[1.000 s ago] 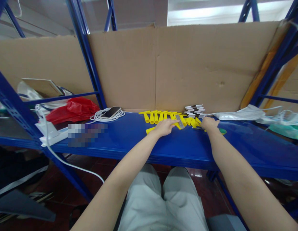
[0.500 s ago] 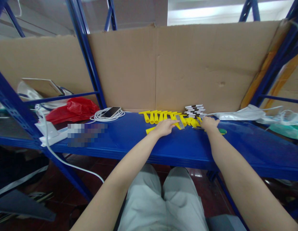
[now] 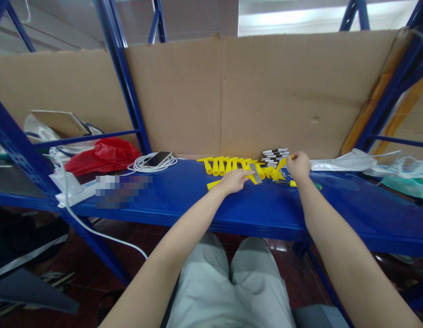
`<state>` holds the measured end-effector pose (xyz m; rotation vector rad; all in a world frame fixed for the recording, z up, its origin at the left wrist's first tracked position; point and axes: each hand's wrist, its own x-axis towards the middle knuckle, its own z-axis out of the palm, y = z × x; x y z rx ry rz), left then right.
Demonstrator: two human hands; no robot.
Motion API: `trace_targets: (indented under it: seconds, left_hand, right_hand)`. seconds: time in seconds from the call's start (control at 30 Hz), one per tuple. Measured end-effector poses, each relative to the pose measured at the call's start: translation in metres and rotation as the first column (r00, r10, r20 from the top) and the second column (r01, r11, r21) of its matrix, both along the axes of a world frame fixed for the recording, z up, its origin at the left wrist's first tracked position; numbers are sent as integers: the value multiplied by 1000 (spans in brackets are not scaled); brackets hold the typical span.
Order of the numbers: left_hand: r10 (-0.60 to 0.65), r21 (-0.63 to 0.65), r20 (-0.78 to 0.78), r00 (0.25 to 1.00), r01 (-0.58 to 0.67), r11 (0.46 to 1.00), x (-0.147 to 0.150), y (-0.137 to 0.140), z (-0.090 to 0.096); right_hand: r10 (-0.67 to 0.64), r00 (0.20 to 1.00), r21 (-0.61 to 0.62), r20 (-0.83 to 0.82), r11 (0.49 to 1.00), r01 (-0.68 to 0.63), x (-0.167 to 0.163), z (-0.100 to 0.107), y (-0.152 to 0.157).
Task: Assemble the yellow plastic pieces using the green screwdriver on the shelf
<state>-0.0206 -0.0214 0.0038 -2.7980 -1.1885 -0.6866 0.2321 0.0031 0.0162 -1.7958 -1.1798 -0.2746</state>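
Note:
My left hand (image 3: pixel 234 181) is closed on a yellow plastic handle with a flat grey metal blade (image 3: pixel 255 174) at its end. Raised over the right part of the shelf, my right hand (image 3: pixel 298 166) pinches a small yellow piece (image 3: pixel 282 163) between thumb and fingers. Below it lies a screwdriver (image 3: pixel 293 183) with a yellow and green handle, partly covered by my wrist. Several yellow T-shaped handles (image 3: pixel 216 167) stand in a row behind my left hand. Loose yellow pieces (image 3: pixel 275 174) lie between my hands, in front of a stack of white and black strips (image 3: pixel 275 152).
The blue shelf (image 3: pixel 184 196) has a cardboard sheet (image 3: pixel 266 95) upright along its back. At left are a coiled white cable (image 3: pixel 139 165) with a phone (image 3: pixel 160 158), a red plastic bag (image 3: pixel 107 155) and a white power strip (image 3: pixel 74 196). White packaging (image 3: pixel 348 160) lies at right.
My right hand has risen from the screwdriver area and moved slightly back, with a yellow piece now visible in its fingers. The screwdriver handle is more uncovered. My left hand stays in place.

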Motion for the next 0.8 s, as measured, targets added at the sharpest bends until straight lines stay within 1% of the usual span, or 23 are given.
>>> trace_targets:
  seconds: [0.1,0.17,0.2,0.23,0.27,0.33,0.4,0.5,0.57,0.6,0.8]
  left_hand:
    - [6,-7,-1,1000,-6,1000,0,0,0]
    - [4,-14,4,1000,-4,1000,0,0,0]
    - [4,-17,6,1000,-4,1000,0,0,0]
    - [4,-17,8,1000,-4,1000,0,0,1]
    - [5,-17,9,1000,-4,1000,0,0,1]
    - [5,-17,10,1000,-5,1000,0,0,1]
    - [0,-20,9,1000,0,1000,0,0,1]
    - [-12,-22,9,1000,12,1000,1,0,1]
    - [-18,-20,16,1000,18,1000,1,1,1]
    - [-18,-20,21,1000,19,1000,1,1,1]
    - [-12,-27,25,1000,12,1000,1,0,1]
  right_hand:
    - [143,976,111,-162,986,-126,-7,4,3]
    - [255,911,125,-323,966,-227,-17,6,2]
    - [306,852,115,-426,952,-284,-23,6,2]
    - [344,774,97,-532,933,-347,-29,7,1]
    - [354,694,82,-627,916,-393,-34,7,0]
    - [340,555,63,-760,887,-458,-42,7,-2]
    - [319,452,46,-833,854,-518,-46,7,-3]
    - [314,343,27,-886,772,-636,-47,7,-5]
    - [330,308,36,-892,733,-679,-47,7,-7]
    - [342,304,46,-889,728,-684,-48,7,-7]
    - [405,329,110,-853,756,-645,-56,10,-12]
